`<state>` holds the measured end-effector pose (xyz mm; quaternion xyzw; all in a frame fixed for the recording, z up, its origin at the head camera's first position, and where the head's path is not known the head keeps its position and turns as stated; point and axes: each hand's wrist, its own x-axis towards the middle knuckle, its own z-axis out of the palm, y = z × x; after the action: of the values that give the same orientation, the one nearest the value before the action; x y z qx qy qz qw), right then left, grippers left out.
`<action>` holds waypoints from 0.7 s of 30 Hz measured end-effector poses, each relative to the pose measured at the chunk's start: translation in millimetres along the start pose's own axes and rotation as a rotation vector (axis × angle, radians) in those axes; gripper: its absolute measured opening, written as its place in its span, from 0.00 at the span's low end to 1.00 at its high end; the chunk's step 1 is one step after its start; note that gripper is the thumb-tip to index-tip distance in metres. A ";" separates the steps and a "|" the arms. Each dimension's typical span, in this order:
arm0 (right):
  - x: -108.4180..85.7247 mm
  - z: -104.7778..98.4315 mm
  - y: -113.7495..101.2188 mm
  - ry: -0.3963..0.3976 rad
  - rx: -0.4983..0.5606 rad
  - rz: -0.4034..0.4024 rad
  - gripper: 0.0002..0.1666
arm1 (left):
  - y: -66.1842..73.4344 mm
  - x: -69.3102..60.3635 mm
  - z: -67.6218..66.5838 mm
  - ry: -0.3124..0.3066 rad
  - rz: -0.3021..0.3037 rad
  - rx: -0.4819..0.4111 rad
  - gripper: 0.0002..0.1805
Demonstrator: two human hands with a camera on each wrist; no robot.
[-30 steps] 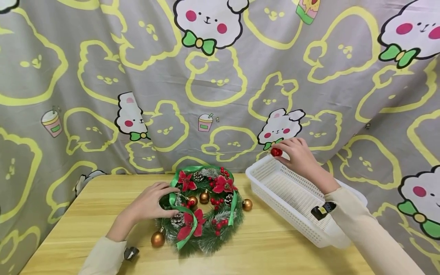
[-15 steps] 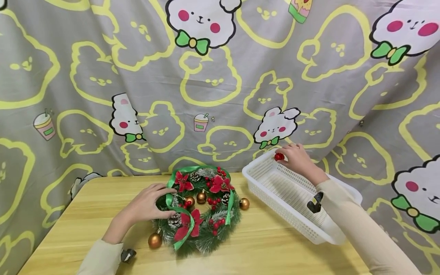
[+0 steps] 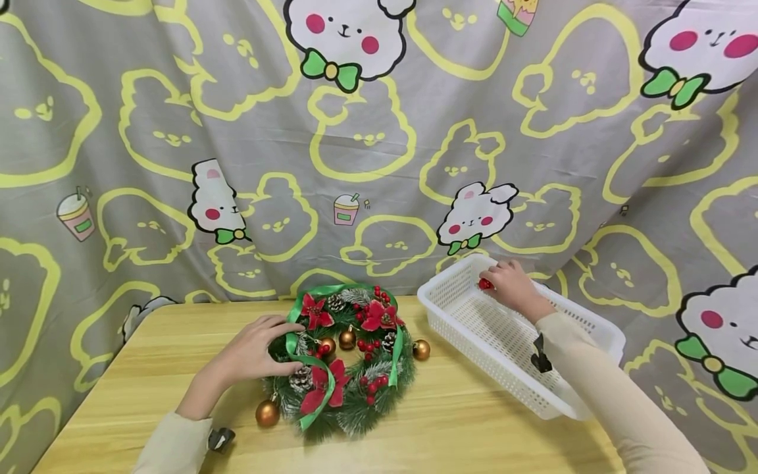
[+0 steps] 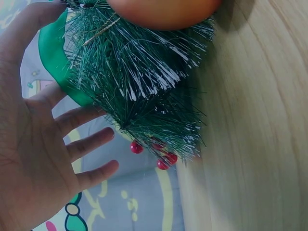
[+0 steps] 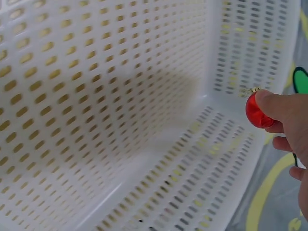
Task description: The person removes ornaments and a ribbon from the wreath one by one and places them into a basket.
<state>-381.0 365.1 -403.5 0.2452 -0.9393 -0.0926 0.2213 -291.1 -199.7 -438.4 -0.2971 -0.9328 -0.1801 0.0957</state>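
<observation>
A red Christmas ball (image 3: 485,284) with a gold cap is pinched between the thumb and fingers of my right hand (image 3: 512,289). That hand is inside the far end of a white perforated plastic basket (image 3: 474,361); in the right wrist view the red ball (image 5: 256,113) hangs above the basket floor. At the left side of a green Christmas wreath (image 3: 355,413), my left hand (image 3: 251,349) rests with thumb and fingers spread. The left wrist view shows its fingers fairly straight against the wreath's needles (image 4: 149,72). Red poinsettias (image 3: 326,388), pine cones, berries and green ribbon (image 3: 397,359) decorate the wreath.
Copper-coloured balls lie left (image 3: 268,413) and right (image 3: 421,349) of the wreath, and two more (image 3: 347,339) sit within its ring. Everything stands on a wooden table (image 3: 450,421). Behind it hangs a grey patterned curtain (image 3: 278,145).
My right hand has lowered the red Christmas ball from above the basket's far rim down into the basket. My left hand has stayed at the wreath. The head view has shifted slightly.
</observation>
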 end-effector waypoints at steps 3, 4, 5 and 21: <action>-3.0 4.3 -1.0 -0.022 -0.001 -0.008 0.14 | -0.1 -0.4 0.0 0.000 0.000 0.001 0.39; -4.1 6.0 -1.3 -0.035 0.006 -0.007 0.13 | 0.1 -0.5 0.0 -0.001 -0.002 0.000 0.40; -5.2 7.9 -1.5 -0.051 0.012 -0.006 0.13 | 0.1 -0.7 0.1 -0.001 -0.001 0.002 0.40; -13.4 26.1 -3.6 -0.181 0.104 -0.009 0.12 | 0.5 0.1 0.1 0.000 0.002 0.009 0.39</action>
<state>-381.1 370.4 -432.5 0.2514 -0.9578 -0.0664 0.1221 -290.9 -199.3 -438.2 -0.2977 -0.9333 -0.1758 0.0973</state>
